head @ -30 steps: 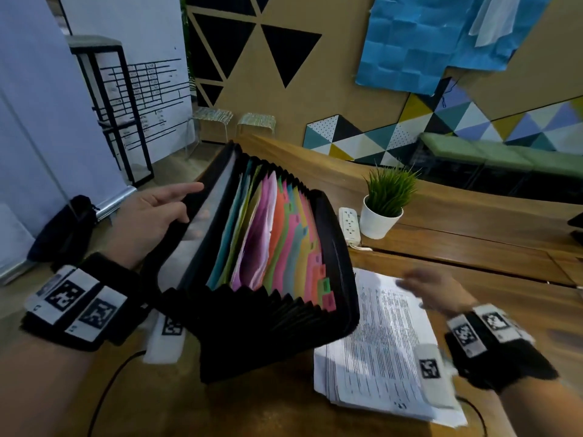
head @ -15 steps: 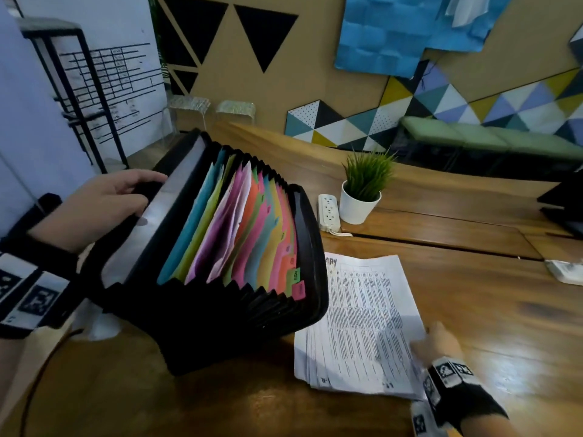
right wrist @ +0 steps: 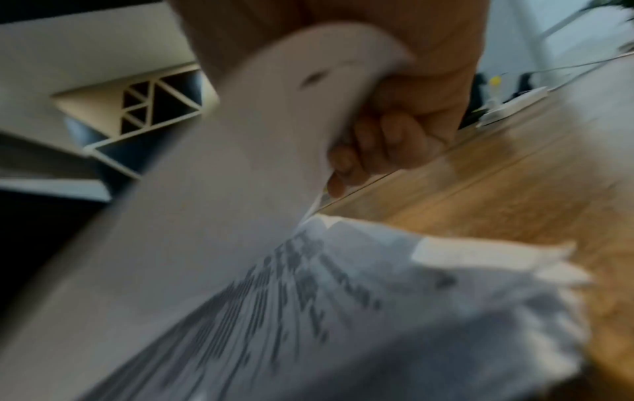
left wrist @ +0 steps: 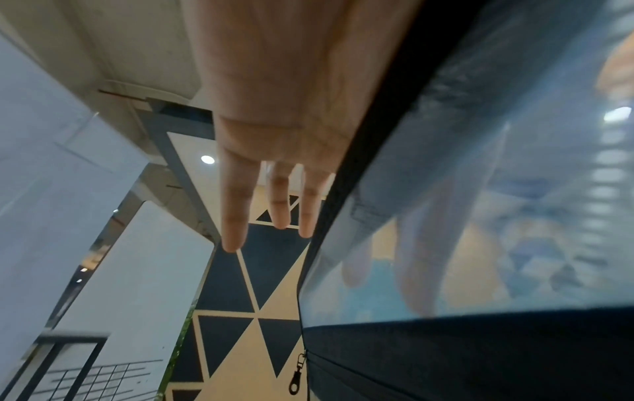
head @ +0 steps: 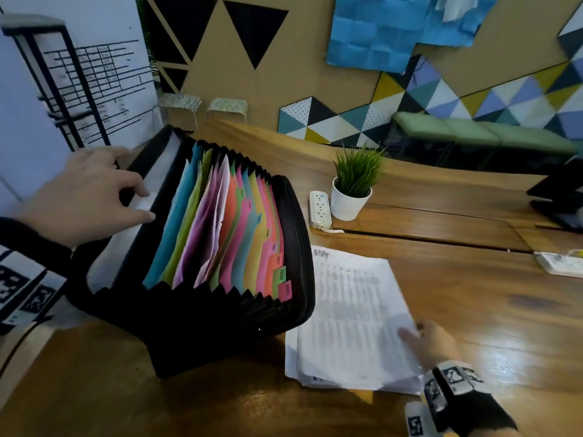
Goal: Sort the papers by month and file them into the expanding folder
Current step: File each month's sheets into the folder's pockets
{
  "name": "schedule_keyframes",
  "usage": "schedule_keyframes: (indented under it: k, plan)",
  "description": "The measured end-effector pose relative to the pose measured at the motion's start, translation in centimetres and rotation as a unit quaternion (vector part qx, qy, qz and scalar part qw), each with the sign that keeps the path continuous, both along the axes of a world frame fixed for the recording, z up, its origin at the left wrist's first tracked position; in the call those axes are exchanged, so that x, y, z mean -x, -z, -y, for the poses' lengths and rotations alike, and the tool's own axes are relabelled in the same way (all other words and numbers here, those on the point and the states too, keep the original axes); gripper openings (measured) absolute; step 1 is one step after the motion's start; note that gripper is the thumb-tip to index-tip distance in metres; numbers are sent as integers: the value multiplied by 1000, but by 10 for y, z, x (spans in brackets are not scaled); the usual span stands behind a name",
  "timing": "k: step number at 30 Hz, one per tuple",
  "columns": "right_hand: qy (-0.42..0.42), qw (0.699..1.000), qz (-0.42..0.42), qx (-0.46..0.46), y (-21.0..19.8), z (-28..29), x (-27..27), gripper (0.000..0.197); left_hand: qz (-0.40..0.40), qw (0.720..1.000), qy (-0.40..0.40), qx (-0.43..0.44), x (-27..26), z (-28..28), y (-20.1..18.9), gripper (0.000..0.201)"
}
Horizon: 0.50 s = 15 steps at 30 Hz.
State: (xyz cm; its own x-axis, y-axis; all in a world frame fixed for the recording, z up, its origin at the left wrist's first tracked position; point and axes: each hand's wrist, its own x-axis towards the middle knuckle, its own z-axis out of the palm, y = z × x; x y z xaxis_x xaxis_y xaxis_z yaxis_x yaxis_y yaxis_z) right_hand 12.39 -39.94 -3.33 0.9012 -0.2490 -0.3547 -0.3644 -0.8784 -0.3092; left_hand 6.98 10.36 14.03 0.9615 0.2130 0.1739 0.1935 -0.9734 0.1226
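Observation:
A black expanding folder (head: 220, 335) stands open on the wooden table, its coloured tabbed dividers (head: 227, 234) fanned out. My left hand (head: 138, 197) holds its clear front flap (left wrist: 480, 190): thumb and forefinger lie on the inner side, the other fingers (left wrist: 236, 217) run straight along the outer side. To the right of the folder lies a stack of printed papers (head: 347, 326); the top sheet is headed MAY. At the stack's near right corner my right hand (head: 413, 332) pinches the top sheet (right wrist: 240, 162), which curls up over the curled fingers (right wrist: 394, 135), blurred.
Behind the papers stand a small potted plant (head: 353, 187) and a white power strip (head: 319, 209). A black object (head: 558, 200) and a white flat item (head: 561, 263) sit at the table's right edge. Bare wood (head: 473, 310) stretches right of the stack.
My right hand came down from above the stack's far side to its near right corner and took hold of the top sheet, lifting it. My left hand stays on the flap.

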Motion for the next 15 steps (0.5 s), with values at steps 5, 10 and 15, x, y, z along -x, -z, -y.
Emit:
schedule_keyframes:
  k: [5,10,15]
  plan:
    - [-78,992,-6,97,19,-24,14,15,12,992,91,-88,-11,0,12,59]
    - [-38,997,-17,67,13,-26,8,5,-55,985,163,-30,-14,-5,12,77]
    - [11,1000,7,29,-1,-23,3,4,-12,978,206,-41,-14,-29,23,126]
